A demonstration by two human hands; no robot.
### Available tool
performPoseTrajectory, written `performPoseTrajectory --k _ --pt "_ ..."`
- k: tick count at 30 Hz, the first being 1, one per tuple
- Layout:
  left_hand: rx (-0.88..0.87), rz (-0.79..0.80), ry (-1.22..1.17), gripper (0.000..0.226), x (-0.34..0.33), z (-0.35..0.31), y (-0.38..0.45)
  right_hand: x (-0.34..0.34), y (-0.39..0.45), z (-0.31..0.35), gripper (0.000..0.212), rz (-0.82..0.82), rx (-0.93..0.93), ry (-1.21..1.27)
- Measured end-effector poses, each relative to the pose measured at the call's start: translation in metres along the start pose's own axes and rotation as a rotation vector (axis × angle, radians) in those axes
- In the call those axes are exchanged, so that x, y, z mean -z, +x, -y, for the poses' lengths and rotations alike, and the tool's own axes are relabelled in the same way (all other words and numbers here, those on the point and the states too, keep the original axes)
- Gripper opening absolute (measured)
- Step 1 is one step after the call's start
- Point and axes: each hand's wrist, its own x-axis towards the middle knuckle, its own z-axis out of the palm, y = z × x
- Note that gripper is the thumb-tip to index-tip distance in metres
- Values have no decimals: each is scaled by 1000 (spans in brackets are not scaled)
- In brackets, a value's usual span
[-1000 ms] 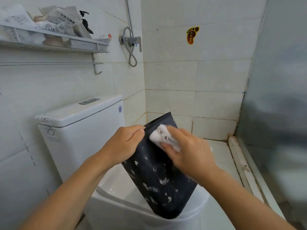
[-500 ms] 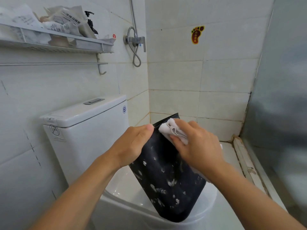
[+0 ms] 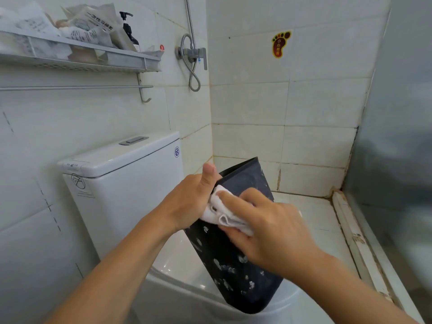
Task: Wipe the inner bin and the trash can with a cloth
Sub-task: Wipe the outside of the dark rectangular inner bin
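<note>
A black inner bin [image 3: 236,272], flecked with white spots, stands tilted on the closed toilet lid, its open top pointing up and away. My left hand [image 3: 189,199] grips its upper left edge, thumb raised along the rim. My right hand [image 3: 264,230] presses a crumpled white cloth [image 3: 219,213] against the bin's near side, just below the rim and right beside my left hand. The bin's inside is hidden. The outer trash can is not in view.
The white toilet lid [image 3: 177,263] and tank [image 3: 121,174] sit below and left. A wall shelf [image 3: 77,54] with packets and a pump bottle hangs at upper left, with a shower valve [image 3: 192,53] beside it. A frosted partition [image 3: 397,160] closes the right side above a raised floor sill [image 3: 355,239].
My right hand has slid the cloth down and to the left from the bin's top rim onto its side. My left thumb has lifted upright.
</note>
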Motion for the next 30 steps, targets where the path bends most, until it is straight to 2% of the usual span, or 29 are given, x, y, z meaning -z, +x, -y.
performPoseTrajectory --k 5,11,16,20,23,26,30 --pt "68 43 -59 128 -1 1 2 -3 11 -15 45 -70 -207 28" --pt "91 36 -23 127 2 -1 4 -3 -2 -1 44 -1 10 -33" --pt "56 43 -18 109 2 -6 1 -5 14 -3 43 -66 -65 9" --pt "143 8 -21 120 5 -1 5 -2 -9 -4 43 79 22 -1" --pt "161 8 7 113 5 8 8 -1 -25 -10 40 124 11 -23" --pt "144 15 44 92 3 6 8 -1 -23 -9 43 104 -3 -52" --pt "99 37 13 95 0 -7 3 2 4 -1 45 15 -47 -32"
